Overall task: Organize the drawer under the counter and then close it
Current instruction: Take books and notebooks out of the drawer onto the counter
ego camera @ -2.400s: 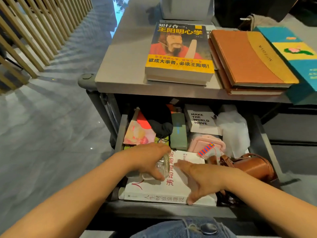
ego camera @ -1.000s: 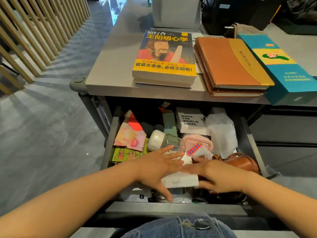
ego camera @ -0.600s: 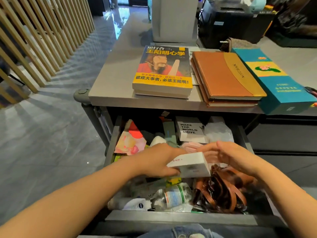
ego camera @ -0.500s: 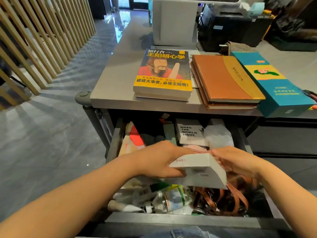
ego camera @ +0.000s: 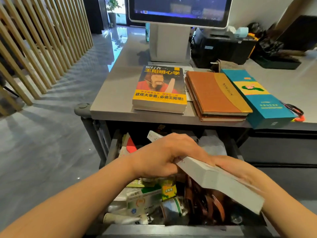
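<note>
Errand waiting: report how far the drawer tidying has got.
Done: nothing visibly settled. In hand: the left hand and right hand hold a thick white paperback book tilted above the open grey drawer. Left: a green-and-white medicine box, a clear bottle and a brown leather bag lie jumbled inside; sort, then close.

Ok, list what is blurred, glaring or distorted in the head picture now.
All head view: the thick white book in the left hand and right hand smears with motion toward its near end; the glossy grey floor carries bright reflections; the tan wooden slats splay from wide-angle distortion; the open grey drawer is shadowed at the back under the grey countertop.
</note>
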The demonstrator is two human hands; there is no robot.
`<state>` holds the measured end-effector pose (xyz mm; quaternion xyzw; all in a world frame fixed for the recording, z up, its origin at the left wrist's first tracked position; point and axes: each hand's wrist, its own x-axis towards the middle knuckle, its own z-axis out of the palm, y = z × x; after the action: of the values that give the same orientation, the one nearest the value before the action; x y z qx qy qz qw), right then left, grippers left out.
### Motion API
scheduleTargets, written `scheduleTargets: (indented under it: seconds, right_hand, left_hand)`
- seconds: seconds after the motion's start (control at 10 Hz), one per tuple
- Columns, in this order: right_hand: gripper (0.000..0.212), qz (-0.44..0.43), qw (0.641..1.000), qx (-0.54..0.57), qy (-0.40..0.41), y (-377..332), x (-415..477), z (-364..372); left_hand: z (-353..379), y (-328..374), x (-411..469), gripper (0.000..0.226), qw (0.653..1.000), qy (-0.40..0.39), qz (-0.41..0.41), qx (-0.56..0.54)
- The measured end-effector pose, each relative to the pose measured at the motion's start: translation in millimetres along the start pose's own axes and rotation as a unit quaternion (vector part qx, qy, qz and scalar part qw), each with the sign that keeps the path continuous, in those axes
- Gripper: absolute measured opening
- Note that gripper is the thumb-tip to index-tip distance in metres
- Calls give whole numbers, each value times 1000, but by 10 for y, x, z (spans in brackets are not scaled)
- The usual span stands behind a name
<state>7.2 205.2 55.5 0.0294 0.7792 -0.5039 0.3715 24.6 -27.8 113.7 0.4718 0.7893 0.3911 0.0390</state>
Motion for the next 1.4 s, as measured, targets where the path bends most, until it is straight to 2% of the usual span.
scheduleTargets:
  seconds: [0.1, 0.2, 0.3, 0.4, 0.5, 0.6, 0.7, 0.8, 0.9, 1.0, 1.1, 1.2, 1.3, 1.4]
  right_hand:
    - [33, 58, 988, 142, 37, -64, -50, -101]
    - [36, 16, 978, 189, 83, -110, -177, -139]
    - [42, -38, 990, 84, 105, -216, -466, -146]
    - [34, -87, 986, 30, 138, -332, -618, -187]
    - [35, -112, 976, 34, 184, -471, -741, -202]
    - [37, -129, 967, 99, 197, -640, -815, -203]
    - [35, -103, 962, 206, 147, -846, -888, -225]
    - [30, -109, 950, 243, 164, -1048, -768, -244]
    - [18, -147, 929, 262, 214, -1353, -459, -250]
    - [23, -156, 930, 213, 254, -1674, -18, -312]
    - [23, -141, 934, 156, 288, -1927, 373, -338]
    - [20, -138, 936, 162, 282, -2089, 658, -314]
    - [43, -114, 954, 50, 272, -2062, 773, -258]
    - [79, -133, 977, -35, 165, -1847, 660, -257]
  left_hand:
    - [-18, 21, -44, 53, 999, 3, -22, -35]
    - [-64, 99, -72, 50, 999, -7, -2, -41]
    - [-176, 258, -63, 43, 998, -15, 60, -18]
    - [-298, 367, -13, 40, 992, -12, 123, 20]
    - [-385, 424, 33, 43, 986, -1, 153, 69]
    - [-444, 385, 59, 50, 978, 18, 183, 96]
    - [-519, 233, 98, 67, 964, 21, 196, 175]
    - [-533, -49, 83, 69, 965, 87, 125, 215]
    - [-550, -304, 34, 62, 974, 217, -53, 43]
    - [-710, -629, 83, 51, 947, 264, -181, -36]
    - [-996, -1000, 196, 48, 932, 249, -262, 9]
    - [-1190, -1245, 290, 50, 916, 270, -296, -34]
    - [-1216, -1397, 328, 51, 879, 307, -349, -106]
    - [-1160, -1504, 291, 26, 860, 284, -348, -241]
